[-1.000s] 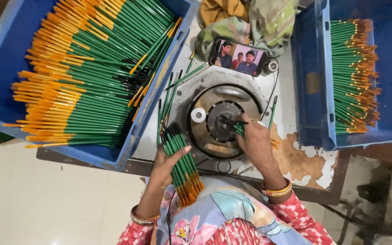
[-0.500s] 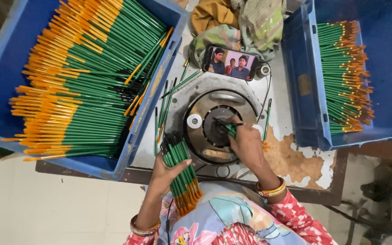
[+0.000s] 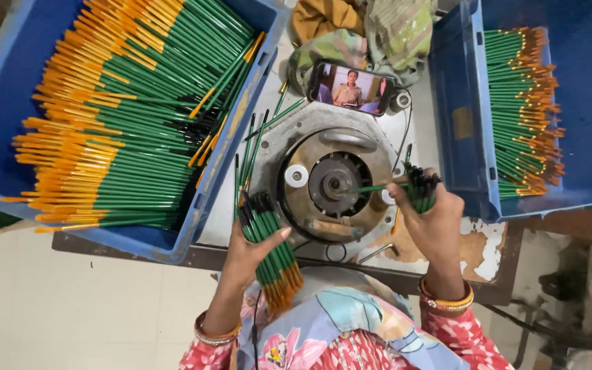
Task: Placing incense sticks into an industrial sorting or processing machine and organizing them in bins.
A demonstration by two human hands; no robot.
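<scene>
Nearest the camera, a bundle of green pencils (image 3: 268, 250) is being gripped by the left hand (image 3: 248, 257), the fingers curled tight around its middle, orange ends fanned toward the body and dark tips aimed away, so the long axis is running near to far with a slight lean to the left. Such sticks are judged light, stiff and smooth-lacquered, apt to slide out lengthwise, so a firm wrap near mid-length is being favoured.

Beside it, a smaller clutch of pencils (image 3: 421, 188) is being held upright in the right hand (image 3: 427, 219), while a single pencil (image 3: 371, 188) is being pinched by its fingertips and pointed leftward into the hub of the round metal machine (image 3: 334, 183); its axis is lying almost level across the surface (image 3: 477, 257).

Further off, a phone (image 3: 351, 88) is being propped against crumpled cloth (image 3: 364, 31), and pencils are being stored crosswise in the left blue crate (image 3: 241, 130) and the right blue crate (image 3: 457, 116).
</scene>
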